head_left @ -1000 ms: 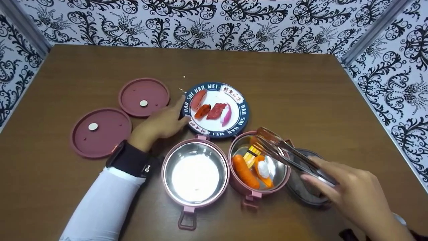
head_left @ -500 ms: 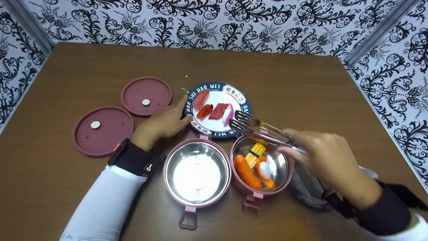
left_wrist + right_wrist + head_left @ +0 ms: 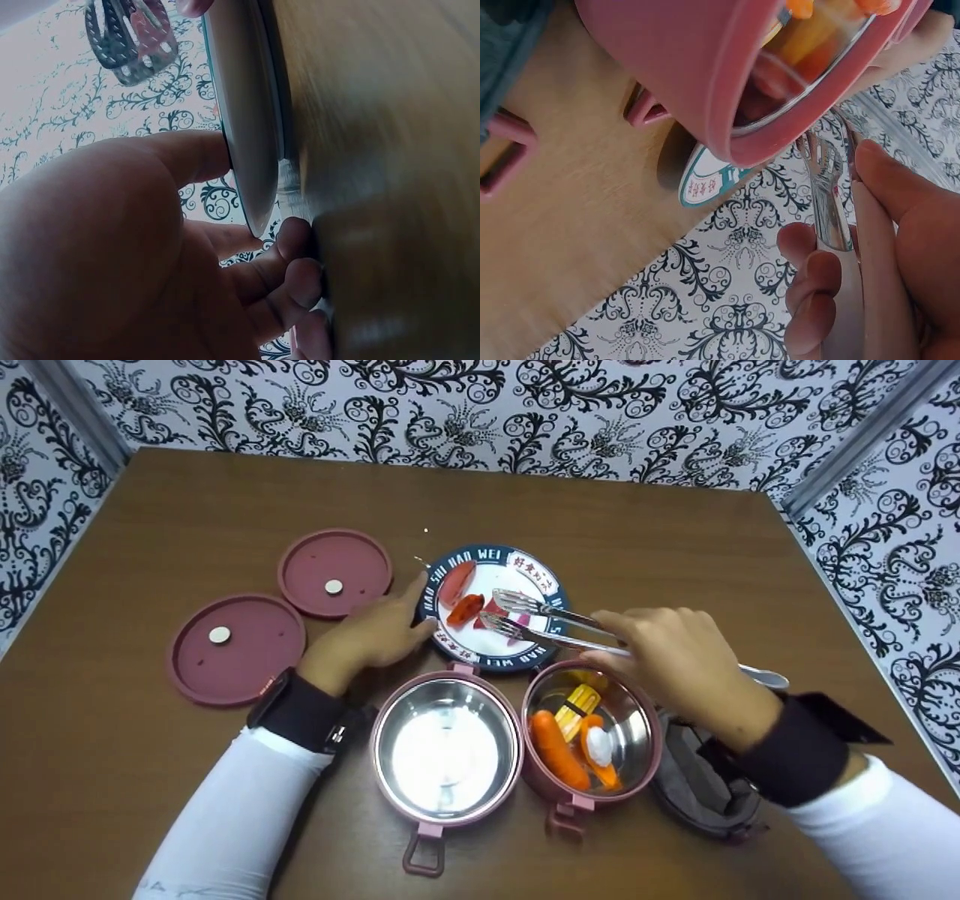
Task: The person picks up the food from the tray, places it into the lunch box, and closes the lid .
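Note:
A blue-rimmed plate [image 3: 475, 646] holds a long red piece [image 3: 457, 583], an orange-red piece [image 3: 465, 610], a red meat-like slice [image 3: 486, 615] and a pink sliver, the last two partly hidden behind the tongs. My left hand [image 3: 367, 634] holds the plate's left edge, thumb and forefinger at the rim; in the left wrist view its other fingers [image 3: 304, 281] curl low beside the table. My right hand [image 3: 667, 656] grips metal tongs [image 3: 562, 638], their slotted ends parted over the meat-like slice. Their handles [image 3: 881, 277] lie between thumb and fingers in the right wrist view.
In front of the plate stand two pink steel-lined pots: the left pot [image 3: 446, 750] is bare inside, the right pot [image 3: 645, 757] contains a carrot [image 3: 559, 750], a yellow bundle [image 3: 577, 709] and an orange-and-white piece [image 3: 600, 750]. Two pink lids [image 3: 247, 667] lie left; a grey item [image 3: 701, 780] lies right.
My right hand has moved left and away from me, carrying the tongs from above the right pot to over the plate. My left hand stays at the plate's edge.

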A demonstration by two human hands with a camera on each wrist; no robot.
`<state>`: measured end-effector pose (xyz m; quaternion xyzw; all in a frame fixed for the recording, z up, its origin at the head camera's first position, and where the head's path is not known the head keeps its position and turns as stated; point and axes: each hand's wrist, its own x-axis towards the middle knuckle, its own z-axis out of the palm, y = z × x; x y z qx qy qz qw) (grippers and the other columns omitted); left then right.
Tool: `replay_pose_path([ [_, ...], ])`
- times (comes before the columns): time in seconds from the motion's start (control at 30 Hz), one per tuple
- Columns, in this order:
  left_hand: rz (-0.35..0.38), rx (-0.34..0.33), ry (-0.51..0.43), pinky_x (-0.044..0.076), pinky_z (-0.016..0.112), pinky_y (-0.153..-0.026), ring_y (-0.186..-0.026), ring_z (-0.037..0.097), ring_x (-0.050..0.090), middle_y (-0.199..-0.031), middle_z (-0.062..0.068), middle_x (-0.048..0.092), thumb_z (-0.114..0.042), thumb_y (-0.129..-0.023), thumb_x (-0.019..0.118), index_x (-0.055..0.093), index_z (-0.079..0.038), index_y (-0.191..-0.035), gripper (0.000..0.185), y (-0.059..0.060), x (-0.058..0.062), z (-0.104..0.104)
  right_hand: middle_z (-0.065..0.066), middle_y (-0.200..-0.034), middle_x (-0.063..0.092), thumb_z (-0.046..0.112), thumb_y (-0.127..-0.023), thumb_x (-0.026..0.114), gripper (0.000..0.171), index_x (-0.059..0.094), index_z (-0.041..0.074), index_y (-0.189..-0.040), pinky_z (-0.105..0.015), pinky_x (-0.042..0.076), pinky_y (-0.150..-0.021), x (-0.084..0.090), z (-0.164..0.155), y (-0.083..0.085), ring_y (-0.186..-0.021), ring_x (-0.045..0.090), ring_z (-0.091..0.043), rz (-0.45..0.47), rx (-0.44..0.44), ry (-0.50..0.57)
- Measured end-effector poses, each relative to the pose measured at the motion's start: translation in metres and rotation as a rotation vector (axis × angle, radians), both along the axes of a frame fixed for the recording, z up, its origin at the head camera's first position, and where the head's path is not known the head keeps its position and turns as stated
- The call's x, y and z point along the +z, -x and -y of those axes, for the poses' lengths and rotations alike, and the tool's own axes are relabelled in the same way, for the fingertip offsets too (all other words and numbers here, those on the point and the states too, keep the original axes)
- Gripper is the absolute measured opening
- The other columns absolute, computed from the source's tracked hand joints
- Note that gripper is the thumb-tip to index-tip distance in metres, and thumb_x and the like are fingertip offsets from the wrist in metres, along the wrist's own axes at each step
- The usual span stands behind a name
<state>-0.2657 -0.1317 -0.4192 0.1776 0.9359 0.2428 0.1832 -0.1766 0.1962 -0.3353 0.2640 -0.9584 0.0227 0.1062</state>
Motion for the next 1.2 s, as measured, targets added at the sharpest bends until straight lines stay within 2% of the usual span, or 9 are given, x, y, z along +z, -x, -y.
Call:
replay_pose_path([
  [0.2,-0.002,0.003,0.006,0.027,0.052,-0.121,-0.149,0.035,0.031,-0.164,0.017,0.026,-0.046,-0.103,0.045,-0.001,-0.013,-0.162,0.082,0.0,0.002,0.0,-0.01,-0.089,0.077,0.045,-0.086,0.076,0.052,0.071,0.009,-0.123,-0.04,0.051,-0.052,-0.001,0.007,0.018,-0.063,0.067,-0.026,0.043,0.001,-0.047],
  [0.37,-0.015,0.008,0.006,0.028,0.053,-0.121,-0.149,0.037,0.032,-0.164,0.017,0.025,-0.047,-0.103,0.045,0.0,-0.013,-0.162,0.082,-0.002,0.002,0.0,-0.012,-0.095,0.078,0.047,-0.085,0.077,0.055,0.072,0.008,-0.122,-0.045,0.053,-0.054,-0.003,0.012,0.028,-0.067,0.069,-0.029,0.051,0.0,-0.03],
  [0.67,-0.024,0.011,-0.006,0.031,0.052,-0.119,-0.147,0.036,0.035,-0.163,0.019,0.029,-0.046,-0.103,0.045,0.001,-0.012,-0.162,0.081,-0.004,0.003,-0.001,-0.01,-0.095,0.077,0.048,-0.085,0.077,0.057,0.07,0.009,-0.126,-0.045,0.055,-0.059,-0.003,0.015,0.042,-0.073,0.07,-0.026,0.161,-0.026,0.001],
  [0.8,-0.019,0.008,0.001,0.032,0.051,-0.119,-0.147,0.036,0.036,-0.162,0.019,0.031,-0.046,-0.103,0.044,0.001,-0.013,-0.162,0.081,-0.004,0.003,-0.003,-0.011,-0.101,0.077,0.049,-0.086,0.075,0.057,0.07,0.009,-0.126,-0.048,0.057,-0.064,-0.004,0.016,0.046,-0.079,0.072,-0.029,0.18,-0.02,-0.001],
  [0.97,-0.03,0.011,0.01,0.032,0.052,-0.119,-0.146,0.037,0.037,-0.161,0.019,0.032,-0.047,-0.103,0.044,0.001,-0.013,-0.162,0.081,-0.003,0.003,-0.003,-0.01,-0.102,0.077,0.051,-0.084,0.077,0.057,0.071,0.01,-0.124,-0.047,0.057,-0.065,-0.002,0.021,0.051,-0.079,0.072,-0.028,0.182,-0.035,-0.014],
  [1.2,-0.034,0.01,0.017,0.032,0.052,-0.119,-0.146,0.038,0.037,-0.161,0.019,0.032,-0.046,-0.103,0.044,0.001,-0.013,-0.162,0.081,-0.002,0.003,0.0,-0.012,-0.1,0.077,0.048,-0.084,0.077,0.055,0.072,0.009,-0.122,-0.049,0.057,-0.065,0.002,0.028,0.057,-0.077,0.071,-0.029,0.183,0.015,-0.049],
])
